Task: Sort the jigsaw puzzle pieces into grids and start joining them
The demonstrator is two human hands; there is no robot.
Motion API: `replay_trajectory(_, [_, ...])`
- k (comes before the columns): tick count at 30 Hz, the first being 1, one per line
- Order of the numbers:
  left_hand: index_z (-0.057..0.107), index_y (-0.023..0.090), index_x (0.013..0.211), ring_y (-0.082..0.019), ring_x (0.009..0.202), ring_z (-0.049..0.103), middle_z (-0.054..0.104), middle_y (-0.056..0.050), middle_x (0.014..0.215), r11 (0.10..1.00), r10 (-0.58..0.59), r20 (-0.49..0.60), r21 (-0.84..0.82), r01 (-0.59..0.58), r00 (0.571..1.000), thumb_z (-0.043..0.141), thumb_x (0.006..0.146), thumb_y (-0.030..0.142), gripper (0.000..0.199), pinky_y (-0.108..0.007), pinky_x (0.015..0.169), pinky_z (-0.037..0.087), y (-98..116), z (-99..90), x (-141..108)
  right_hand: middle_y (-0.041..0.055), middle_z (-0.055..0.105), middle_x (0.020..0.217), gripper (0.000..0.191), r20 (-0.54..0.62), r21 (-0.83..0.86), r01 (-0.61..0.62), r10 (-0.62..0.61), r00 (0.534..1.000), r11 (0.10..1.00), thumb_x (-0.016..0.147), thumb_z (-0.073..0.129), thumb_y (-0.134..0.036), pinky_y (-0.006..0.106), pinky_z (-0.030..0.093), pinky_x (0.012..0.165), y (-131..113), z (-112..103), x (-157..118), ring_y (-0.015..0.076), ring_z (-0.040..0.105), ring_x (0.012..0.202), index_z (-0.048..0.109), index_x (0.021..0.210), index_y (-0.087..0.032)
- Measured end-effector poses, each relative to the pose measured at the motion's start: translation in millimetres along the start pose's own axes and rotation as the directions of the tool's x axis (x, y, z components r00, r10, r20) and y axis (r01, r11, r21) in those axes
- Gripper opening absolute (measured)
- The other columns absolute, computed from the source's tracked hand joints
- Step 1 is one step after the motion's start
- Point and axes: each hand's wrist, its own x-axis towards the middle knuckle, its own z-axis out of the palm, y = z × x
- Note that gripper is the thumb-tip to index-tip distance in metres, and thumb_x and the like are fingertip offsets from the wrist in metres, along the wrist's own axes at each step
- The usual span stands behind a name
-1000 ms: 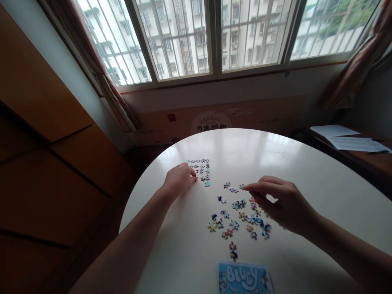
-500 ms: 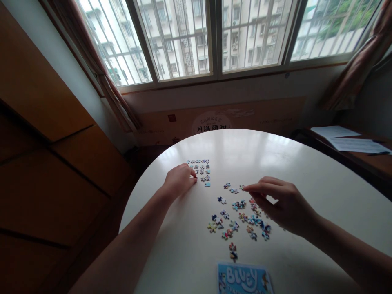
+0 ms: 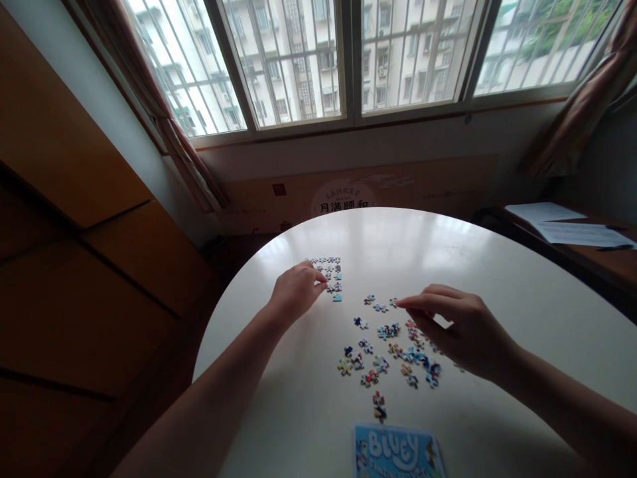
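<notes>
At the far left of the white table, my left hand (image 3: pixel 297 290) bends over rows of laid-out jigsaw pieces (image 3: pixel 334 269). Its thumb and forefinger pinch a small puzzle piece (image 3: pixel 328 288) at the left end of a short row; the fingers partly hide the rows. A single light-blue piece (image 3: pixel 337 298) lies just below. My right hand (image 3: pixel 455 318) hovers over the table with its forefinger stretched out, its tip at a loose puzzle piece (image 3: pixel 393 302). A gap shows between its thumb and fingers. Loose pieces (image 3: pixel 413 357) lie scattered beneath and left of it.
A blue Bluey puzzle box or card (image 3: pixel 398 455) lies at the near edge of view. Two puzzle pieces (image 3: pixel 379 405) sit just beyond it. The round white table (image 3: pixel 279 411) has a curved far edge. Papers (image 3: pixel 582 234) rest on a side desk at right.
My left hand has shifted slightly right, bringing its pinched fingertips up against the short row of pieces. My right hand has stayed almost still.
</notes>
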Motion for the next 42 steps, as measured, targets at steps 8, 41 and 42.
replay_trajectory(8, [0.08,0.028,0.098,-0.021,0.092,0.066,0.069,-0.003,0.107,0.999,0.041,0.027,-0.032,-0.04,0.999,0.07,0.086,0.036,0.018,-0.03,0.075,0.049,3,13.8,2,0.0031,0.066,0.08,0.019,-0.011,-0.006,-0.005,0.005,1.0,1.0,0.097,0.055,-0.016,0.02,0.048,0.054,-2,-1,1,0.0094,0.06,0.066,0.07,0.108,-0.02])
replay_trajectory(41, [0.076,0.026,0.079,-0.016,0.071,0.06,0.068,0.0,0.077,0.839,0.544,0.347,-0.237,-0.49,0.764,0.076,0.078,0.031,0.005,-0.028,0.063,0.041,36,-26.2,-35,0.0033,0.068,0.095,0.014,0.474,-0.079,0.075,-0.028,0.88,0.994,0.092,0.067,-0.026,0.034,0.048,0.079,-6,15,1,0.0158,0.059,0.085,0.074,0.104,-0.026])
replay_trajectory(42, [0.076,0.025,0.077,-0.016,0.07,0.059,0.068,0.0,0.075,0.858,0.513,0.389,-0.217,-0.465,0.765,0.077,0.076,0.031,0.005,-0.028,0.061,0.039,36,-27.0,-36,0.0035,0.067,0.096,0.015,0.488,-0.091,0.079,-0.025,0.873,0.993,0.091,0.068,-0.027,0.035,0.047,0.08,-7,17,0,0.0164,0.059,0.087,0.074,0.105,-0.026])
